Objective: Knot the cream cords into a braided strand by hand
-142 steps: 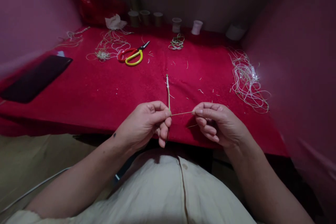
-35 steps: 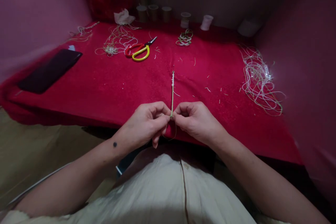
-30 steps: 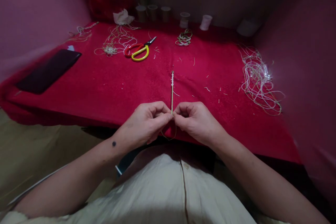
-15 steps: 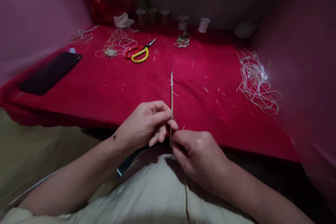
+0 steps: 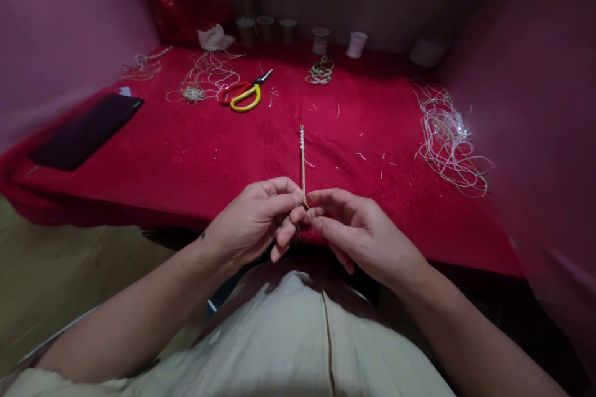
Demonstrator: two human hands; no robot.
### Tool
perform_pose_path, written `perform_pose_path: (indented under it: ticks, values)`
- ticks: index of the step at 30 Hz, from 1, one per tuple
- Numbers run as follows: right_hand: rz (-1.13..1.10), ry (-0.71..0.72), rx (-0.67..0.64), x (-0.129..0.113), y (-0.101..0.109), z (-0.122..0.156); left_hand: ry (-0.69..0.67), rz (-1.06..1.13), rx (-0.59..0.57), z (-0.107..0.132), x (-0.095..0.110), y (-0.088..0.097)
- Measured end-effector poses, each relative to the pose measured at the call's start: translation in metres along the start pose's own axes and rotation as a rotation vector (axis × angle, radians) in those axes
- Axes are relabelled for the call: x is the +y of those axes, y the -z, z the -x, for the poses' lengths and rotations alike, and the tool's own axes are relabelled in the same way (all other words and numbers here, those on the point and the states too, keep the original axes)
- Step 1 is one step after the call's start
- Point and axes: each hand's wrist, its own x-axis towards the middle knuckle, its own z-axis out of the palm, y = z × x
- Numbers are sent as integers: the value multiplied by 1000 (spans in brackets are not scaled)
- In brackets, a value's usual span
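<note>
A thin pale cord (image 5: 303,170) runs toward me, its far end knotted in white and standing at the middle of the red cloth. Between thumb and forefinger, my left hand (image 5: 261,217) pinches the cord's near end, its other fingers curled below. My right hand (image 5: 361,226) is right beside it, fingertips closed around a loose strand of the cord, thumb under the forefinger. The fingertips of both hands nearly meet. A small loop of strand dangles beneath them, partly hidden by the fingers.
Scissors (image 5: 246,96) with red and yellow handles lie beyond my left hand. A dark flat case (image 5: 88,130) rests at left, tangled cords (image 5: 454,142) at right. Thread spools (image 5: 320,41) line the back. Short cord clippings are scattered over the red cloth (image 5: 223,167).
My right hand has moved up from near my lap to beside my left fingertips, and its fingers have spread somewhat. My left hand keeps its pinch. The view has shifted slightly.
</note>
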Motion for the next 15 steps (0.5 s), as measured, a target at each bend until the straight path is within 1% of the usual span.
perform_pose_path:
  ticks: [1,2,4,6,9,11,13,15]
  values:
    - [-54,-63,-62,1,-1,-3,-2,-5,2,0,0,0]
    - [-81,-104,-79,3,-1,-5,-4,-10,6,-1,0,1]
    - [-91,-138,-20,5,2,-7,-12,-18,8,-2,-1,2]
    - [-119,-138,48,7,8,-6,-20,-24,4,-2,-1,3]
    - [-188,-133,60,9,19,-5,-26,-22,-12,-2,-2,4]
    - [-182,-125,67,8,24,-5,-28,-21,-27,-3,-3,4]
    - [-122,-103,144,6,27,-5,-33,-21,-37,-3,-4,4]
    - [-22,-39,288,3,28,-5,-42,-21,-34,-4,-4,4]
